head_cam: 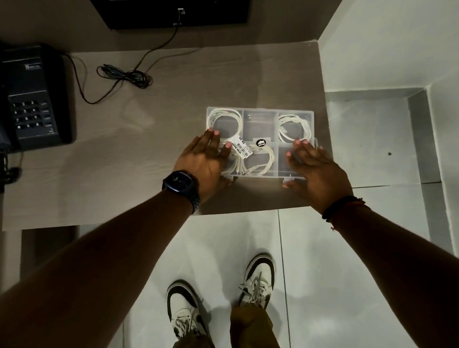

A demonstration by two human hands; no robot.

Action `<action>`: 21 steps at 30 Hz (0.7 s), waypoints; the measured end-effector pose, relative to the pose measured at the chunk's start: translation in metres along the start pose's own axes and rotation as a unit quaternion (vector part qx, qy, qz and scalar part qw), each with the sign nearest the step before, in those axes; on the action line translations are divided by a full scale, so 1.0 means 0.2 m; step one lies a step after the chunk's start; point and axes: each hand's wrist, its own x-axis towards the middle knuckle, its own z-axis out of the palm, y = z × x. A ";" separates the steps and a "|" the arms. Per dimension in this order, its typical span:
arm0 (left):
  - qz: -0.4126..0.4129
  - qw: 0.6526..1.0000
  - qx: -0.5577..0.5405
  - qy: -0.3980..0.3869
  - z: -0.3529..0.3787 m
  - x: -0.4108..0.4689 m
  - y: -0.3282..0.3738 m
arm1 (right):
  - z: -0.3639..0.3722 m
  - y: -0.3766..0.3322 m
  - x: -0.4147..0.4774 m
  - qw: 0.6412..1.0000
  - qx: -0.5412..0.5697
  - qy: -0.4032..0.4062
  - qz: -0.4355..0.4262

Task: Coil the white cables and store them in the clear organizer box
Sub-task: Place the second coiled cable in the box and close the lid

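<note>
1. Far left of the table (pixel 140 141), a black desk telephone (pixel 33 99) sits against the left edge, well apart from the work. Its thin black cord (pixel 125 75) lies in a loose bundle near the back edge and is no part of the job.

2. Now the left hand (pixel 206 159): flat, fingers spread, palm down on the near-left part of the clear organizer box (pixel 261 142). It grips nothing; it looks to be pressing the lid shut, or steadying the box. A dark wristwatch (pixel 182 183) sits on that wrist.

3. The box itself lies toward the table's near right corner, close to the front edge, within easy reach of both arms. Its lid appears down, with a barcode sticker (pixel 242 147) and a round black sticker (pixel 261 143) showing on top.

4. Inside, the white cables are coiled, one per compartment: one coil (pixel 223 120) back-left, one (pixel 259 158) front-middle, one (pixel 295 128) back-right. The back-middle compartment looks empty. A separate cell keeps each loop from tangling.

5. The right hand (pixel 314 166) mirrors the left: open, flat on the near-right corner, thumb down by what may be the front latch (pixel 290 180). It holds nothing.

6. My read: storing is done and closing is in hand; I cannot tell whether the latches have caught.
</note>
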 end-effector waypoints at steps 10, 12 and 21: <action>-0.023 0.997 -0.035 0.061 0.01 -0.01 0.02 | 0.09 -0.02 0.02 0.991 -0.057 0.118 -0.014; -0.024 0.996 -0.044 0.074 0.03 -0.02 0.02 | 0.10 -0.01 0.01 0.990 -0.060 0.129 -0.019; -0.047 0.996 -0.052 0.047 -0.09 0.35 -0.15 | -0.09 0.13 0.40 0.998 -0.011 0.067 -0.002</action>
